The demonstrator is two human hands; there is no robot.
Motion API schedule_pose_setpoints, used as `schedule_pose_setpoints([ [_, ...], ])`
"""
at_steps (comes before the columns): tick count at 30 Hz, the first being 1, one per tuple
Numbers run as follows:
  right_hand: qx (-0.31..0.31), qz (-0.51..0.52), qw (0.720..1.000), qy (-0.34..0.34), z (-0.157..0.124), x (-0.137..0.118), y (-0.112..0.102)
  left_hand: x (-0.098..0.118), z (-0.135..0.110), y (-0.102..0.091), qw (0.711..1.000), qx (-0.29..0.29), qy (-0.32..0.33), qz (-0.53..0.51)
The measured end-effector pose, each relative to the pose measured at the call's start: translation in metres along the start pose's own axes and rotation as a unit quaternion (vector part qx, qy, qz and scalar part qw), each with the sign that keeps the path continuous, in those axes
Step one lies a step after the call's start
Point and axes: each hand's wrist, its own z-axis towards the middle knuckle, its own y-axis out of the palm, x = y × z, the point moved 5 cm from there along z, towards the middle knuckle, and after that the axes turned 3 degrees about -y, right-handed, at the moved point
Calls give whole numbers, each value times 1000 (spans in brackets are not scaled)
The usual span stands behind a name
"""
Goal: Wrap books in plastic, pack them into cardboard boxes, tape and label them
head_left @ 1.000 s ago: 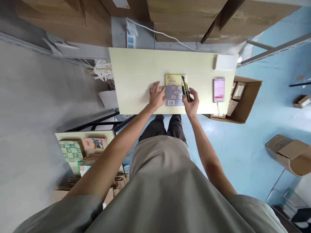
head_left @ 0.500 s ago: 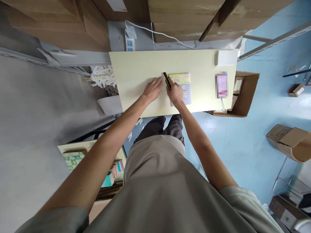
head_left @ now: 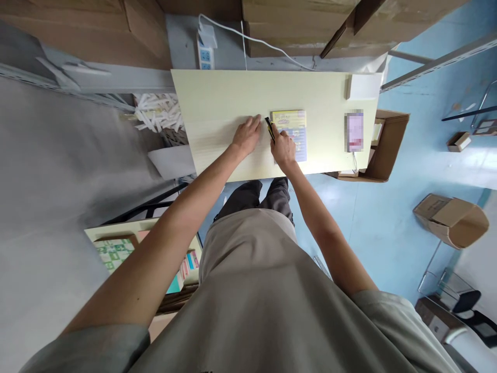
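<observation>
My right hand (head_left: 283, 147) is closed around a black and yellow utility knife (head_left: 269, 128), whose front end points away from me and to the left. That hand rests over the left edge of a yellow and lilac printed booklet (head_left: 298, 127), covering part of it. My left hand (head_left: 247, 137) lies on the pale yellow table (head_left: 217, 98) with its fingers stretched out, just left of the knife and apart from the booklet. Whether the knife's blade is out is too small to tell.
On the table's right stand a white box (head_left: 363, 86) and a blurred phone (head_left: 354, 130) with a cable. An open cardboard box (head_left: 392, 147) is beside the right edge. Paper strips (head_left: 161, 113) fill a container at the left. A power strip (head_left: 206, 54) lies behind the table.
My left hand has shifted slightly right on the table. My right hand keeps the knife beside the booklet, the knife now a little farther right and steeper. The whole view has tilted slightly.
</observation>
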Motion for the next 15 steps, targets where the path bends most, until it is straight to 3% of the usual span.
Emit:
schedule_pose_setpoints([
  [7, -58, -49, 997, -22, -54, -2, -1, -1, 3, 4, 1000, -2, -3, -14],
  [12, -248, -116, 959, -70, -106, -9, 14, 0, 4, 7, 1000, -17, -13, 8],
  [15, -267, -111, 955, -68, -126, -4, 18, 4, 6, 9, 1000, -12, -20, 12],
])
